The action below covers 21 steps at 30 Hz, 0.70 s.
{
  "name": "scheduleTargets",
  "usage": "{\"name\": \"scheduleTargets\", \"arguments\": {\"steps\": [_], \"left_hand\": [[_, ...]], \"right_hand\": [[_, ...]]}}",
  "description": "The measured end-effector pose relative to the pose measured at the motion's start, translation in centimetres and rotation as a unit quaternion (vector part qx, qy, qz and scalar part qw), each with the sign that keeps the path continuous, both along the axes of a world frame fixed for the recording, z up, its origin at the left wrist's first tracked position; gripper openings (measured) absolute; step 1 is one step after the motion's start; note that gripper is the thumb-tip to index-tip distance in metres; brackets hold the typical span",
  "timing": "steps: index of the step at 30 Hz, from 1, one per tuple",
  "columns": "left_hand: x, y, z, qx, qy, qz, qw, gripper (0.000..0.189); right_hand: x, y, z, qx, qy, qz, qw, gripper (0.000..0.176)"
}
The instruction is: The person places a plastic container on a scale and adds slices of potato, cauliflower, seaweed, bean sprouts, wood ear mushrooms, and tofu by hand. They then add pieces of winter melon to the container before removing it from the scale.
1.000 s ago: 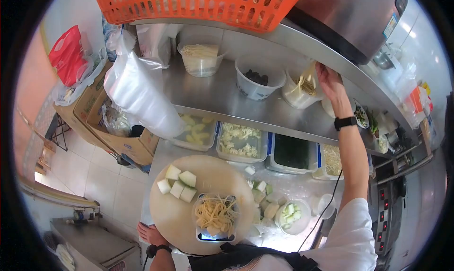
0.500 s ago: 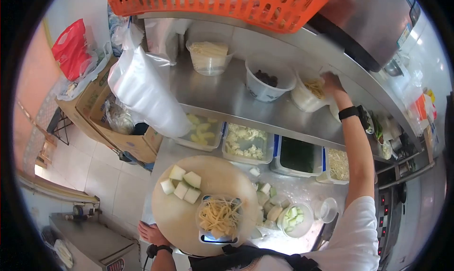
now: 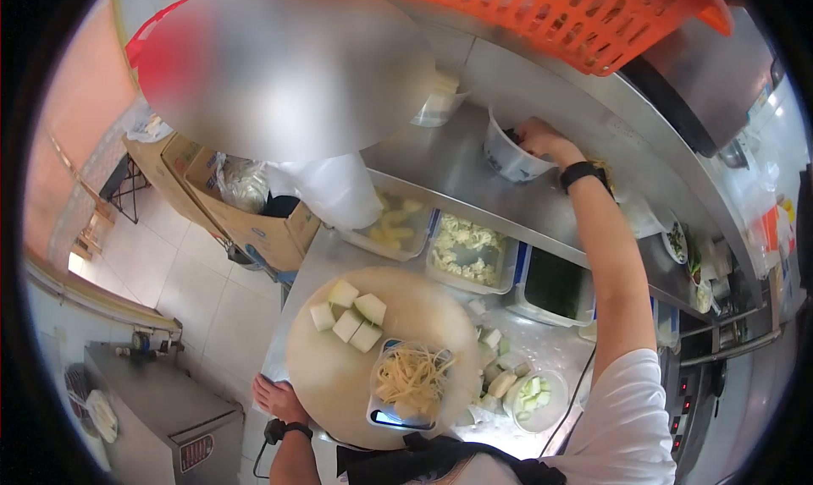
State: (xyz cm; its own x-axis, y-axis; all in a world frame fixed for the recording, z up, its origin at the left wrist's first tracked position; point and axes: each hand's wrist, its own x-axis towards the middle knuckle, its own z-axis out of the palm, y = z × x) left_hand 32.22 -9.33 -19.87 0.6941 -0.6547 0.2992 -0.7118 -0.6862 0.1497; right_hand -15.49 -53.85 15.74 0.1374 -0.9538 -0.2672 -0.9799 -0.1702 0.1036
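Note:
My right hand (image 3: 542, 138) reaches into a clear plastic tub (image 3: 513, 163) of dark pieces (image 3: 511, 135) on the steel shelf; its fingertips are hidden inside. My left hand (image 3: 279, 399) lies with fingers stretched out on the counter edge, left of the round cutting board (image 3: 334, 392). On the board, a clear container of pale yellow strips (image 3: 411, 375) sits on a small scale (image 3: 389, 418) with a lit display. Several pale, green-edged chunks (image 3: 346, 325) lie behind it on the board.
Below the shelf stand containers of yellow pieces (image 3: 391, 231), white florets (image 3: 464, 246) and a dark green contents (image 3: 553, 283). A bowl of green-white pieces (image 3: 532, 398) is right of the board. An orange basket (image 3: 584, 15) hangs over above. A blurred patch covers the upper left.
My right hand has moved left along the shelf, from the tub of yellowish strips to the tub of dark pieces. The view has shifted. My left hand stays at the counter edge.

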Motion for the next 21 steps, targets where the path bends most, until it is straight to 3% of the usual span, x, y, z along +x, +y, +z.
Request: {"name": "scheduleTargets", "arguments": {"steps": [1, 3, 4, 5, 7, 11, 13, 14, 15, 16, 17, 18, 19, 21], "left_hand": [[-0.1, -0.1, 0.1, -0.007, 0.002, -0.006, 1.0, 0.046], [-0.1, -0.1, 0.3, -0.006, 0.005, -0.005, 1.0, 0.044], [0.0, -0.1, 0.0, -0.006, 0.005, -0.001, 1.0, 0.044], [0.0, -0.1, -0.2, -0.008, 0.006, 0.003, 1.0, 0.044], [0.0, -0.1, -0.3, -0.005, 0.002, 0.005, 1.0, 0.044], [-0.2, -0.2, 0.3, -0.008, -0.004, -0.002, 1.0, 0.043], [0.4, -0.3, -0.7, -0.026, -0.002, -0.027, 0.999, 0.044], [0.9, 0.4, -1.2, -0.043, 0.0, -0.051, 0.998, 0.044], [1.1, -0.5, 1.6, 0.026, 0.164, -0.022, 0.986, 0.044], [1.2, 0.3, -1.6, -0.056, 0.039, -0.048, 0.997, 0.044], [0.9, 0.4, -1.1, -0.082, 0.066, -0.038, 0.994, 0.043], [1.0, -0.4, 1.5, 0.029, 0.167, -0.024, 0.985, 0.044], [0.8, -0.1, -0.4, -0.03, 0.047, -0.03, 0.998, 0.043], [-0.1, -0.4, 0.0, -0.035, -0.027, -0.011, 0.999, 0.041]], "right_hand": [[-0.3, 0.3, 0.3, 0.004, 0.001, 0.003, 1.0, 0.034], [-1.5, 1.2, 0.9, 0.029, -0.307, -0.088, 0.947, 0.022], [-2.1, 1.4, 0.4, 0.016, -0.402, -0.095, 0.911, 0.026], [-2.6, 1.6, 0.3, 0.017, -0.401, -0.096, 0.911, 0.026], [-2.5, 2.8, 1.4, 0.024, -0.604, -0.135, 0.785, 0.033], [-2.2, 5.5, 3.6, 0.065, -0.668, -0.099, 0.734, 0.035], [-2.1, 7.0, 3.4, 0.031, -0.732, -0.082, 0.676, 0.036], [-2.4, 7.3, 3.5, 0.025, -0.718, -0.107, 0.687, 0.036], [-1.9, 9.1, 3.7, 0.055, -0.718, -0.065, 0.691, 0.034], [-0.5, 11.0, 4.1, 0.092, -0.718, -0.026, 0.689, 0.032], [1.5, 13.9, 4.6, 0.106, -0.706, -0.032, 0.699, 0.029], [3.2, 16.6, 4.1, 0.116, -0.694, -0.031, 0.71, 0.026], [4.4, 19.0, 1.8, 0.14, -0.695, -0.045, 0.704, 0.026], [6.5, 24.3, -0.9, 0.202, -0.659, -0.006, 0.725, 0.024]]}}
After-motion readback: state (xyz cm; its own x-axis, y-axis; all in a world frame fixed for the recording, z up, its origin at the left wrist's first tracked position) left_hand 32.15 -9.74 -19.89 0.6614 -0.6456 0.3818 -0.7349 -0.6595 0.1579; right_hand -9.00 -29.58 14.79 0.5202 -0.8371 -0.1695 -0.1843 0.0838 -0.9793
